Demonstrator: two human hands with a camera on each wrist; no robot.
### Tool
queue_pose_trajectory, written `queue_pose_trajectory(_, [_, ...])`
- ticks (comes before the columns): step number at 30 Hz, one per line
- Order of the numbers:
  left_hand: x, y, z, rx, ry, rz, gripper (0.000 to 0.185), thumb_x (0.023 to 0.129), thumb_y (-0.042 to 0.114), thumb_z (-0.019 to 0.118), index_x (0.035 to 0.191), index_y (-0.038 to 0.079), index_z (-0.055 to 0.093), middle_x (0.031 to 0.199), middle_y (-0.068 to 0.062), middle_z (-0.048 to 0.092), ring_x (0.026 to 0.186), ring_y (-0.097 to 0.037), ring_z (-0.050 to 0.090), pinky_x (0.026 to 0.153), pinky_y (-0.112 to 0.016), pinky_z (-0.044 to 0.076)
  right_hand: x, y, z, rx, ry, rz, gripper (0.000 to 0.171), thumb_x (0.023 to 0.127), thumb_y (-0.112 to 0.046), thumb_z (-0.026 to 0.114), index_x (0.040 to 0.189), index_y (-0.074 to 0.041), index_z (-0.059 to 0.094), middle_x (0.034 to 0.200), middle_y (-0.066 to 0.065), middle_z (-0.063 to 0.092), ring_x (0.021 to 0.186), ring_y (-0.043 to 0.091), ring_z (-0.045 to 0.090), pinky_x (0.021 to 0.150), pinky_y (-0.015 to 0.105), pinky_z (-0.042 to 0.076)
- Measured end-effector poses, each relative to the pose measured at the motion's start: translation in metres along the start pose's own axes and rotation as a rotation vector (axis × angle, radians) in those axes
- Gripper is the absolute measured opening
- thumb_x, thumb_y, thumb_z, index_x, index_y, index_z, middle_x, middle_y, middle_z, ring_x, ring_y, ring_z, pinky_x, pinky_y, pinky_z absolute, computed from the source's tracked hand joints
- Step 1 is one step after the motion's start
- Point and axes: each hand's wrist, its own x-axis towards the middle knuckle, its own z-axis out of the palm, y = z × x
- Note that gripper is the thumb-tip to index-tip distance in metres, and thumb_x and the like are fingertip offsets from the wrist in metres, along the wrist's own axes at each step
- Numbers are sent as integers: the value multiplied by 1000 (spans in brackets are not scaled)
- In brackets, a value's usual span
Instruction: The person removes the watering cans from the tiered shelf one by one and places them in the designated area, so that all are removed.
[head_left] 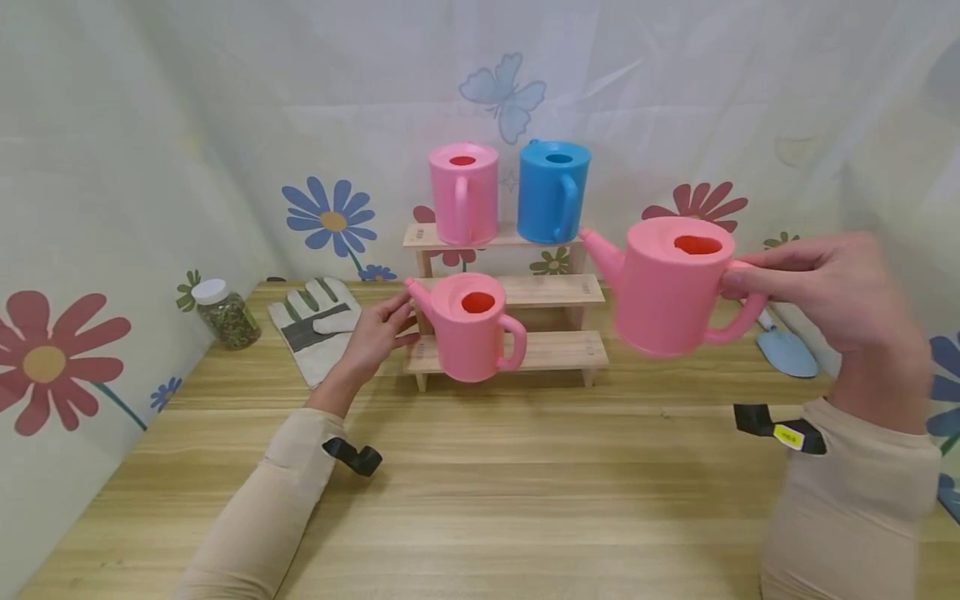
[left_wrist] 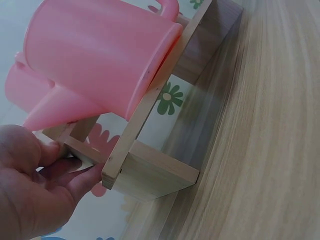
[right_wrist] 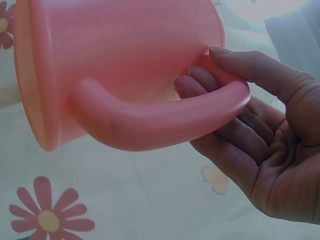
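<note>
My right hand [head_left: 840, 283] holds a pink watering can [head_left: 667, 292] by the top of its handle, raised in the air right of the stand, spout pointing left. In the right wrist view, thumb and fingers curl round the handle [right_wrist: 165, 122]. My left hand [head_left: 375, 337] grips the left side of a three-step wooden stand [head_left: 555, 350]; the left wrist view shows its thumb and fingers around the wood. Another pink watering can [head_left: 468, 337] stands on the lowest step, spout to the left. On the top step are a pink watering can [head_left: 442, 204] and a blue watering can [head_left: 540, 200].
A work glove [head_left: 318, 333] lies left of the stand, beside a white-lidded jar [head_left: 225, 317] of green bits. At the right, a small blue trowel [head_left: 787, 350] lies partly behind my right hand. A flower-printed curtain [head_left: 637, 75] hangs behind the wooden table [head_left: 510, 500].
</note>
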Motion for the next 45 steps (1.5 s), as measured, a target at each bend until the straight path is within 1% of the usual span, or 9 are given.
queue_pose_trajectory(5, [-6,13,4,-11,-14,-16,42,98,7,35,140,5,33,141,-16,31,120,-37,38,91,-54,38,-1,7,-15,39,53,62,23,76,-10,74,94,2,71,69,9,67,70,13,61,59,16,50])
queue_pose_trajectory(8, [-2,7,2,-21,-10,-13,42,98,10,37,139,7,35,141,-14,32,120,-37,39,91,-54,39,-1,11,-20,26,76,123,25,75,-15,75,96,-2,72,70,5,68,71,12,59,57,17,50])
queue_pose_trajectory(14, [4,-6,-2,3,11,3,41,98,14,40,139,10,37,139,-12,36,118,-33,43,88,-48,43,1,15,-21,-74,129,202,29,72,-30,77,93,-11,75,67,-1,67,70,9,56,55,15,46])
queue_pose_trajectory(17, [4,-8,-2,19,13,6,42,98,15,39,139,11,37,139,-12,36,117,-33,44,87,-46,45,4,18,-18,-148,154,241,32,69,-40,76,91,-17,76,65,-4,66,72,11,53,52,19,45])
queue_pose_trajectory(21, [4,-8,-2,26,18,1,42,98,15,39,139,11,37,139,-12,36,117,-33,44,86,-46,45,8,22,-16,-185,173,308,34,65,-49,75,88,-24,76,65,-7,66,77,14,50,51,23,44])
queue_pose_trajectory(26, [4,-6,-1,23,31,-7,41,98,15,41,139,12,39,139,-11,37,117,-33,44,87,-48,44,15,29,-11,-212,177,358,52,64,-55,73,99,-17,73,68,-6,66,82,18,48,55,25,45])
queue_pose_trajectory(31, [4,-6,-2,37,43,-19,41,97,15,41,138,13,40,138,-10,39,116,-31,46,86,-45,46,28,42,1,-220,126,354,68,67,-57,70,111,-6,66,74,-3,68,86,21,48,59,28,48])
queue_pose_trajectory(37, [3,-6,-2,58,42,-22,41,97,17,43,138,15,41,138,-11,39,115,-30,46,89,-44,44,43,60,15,-252,86,330,59,68,-56,71,103,-9,71,72,-4,68,87,19,46,63,32,43])
queue_pose_trajectory(45, [3,-4,-3,41,34,-34,41,97,16,43,138,13,40,137,-13,38,116,-31,45,91,-45,42,54,75,38,-278,48,321,60,73,-52,69,106,-3,68,78,5,68,87,25,46,63,35,41])
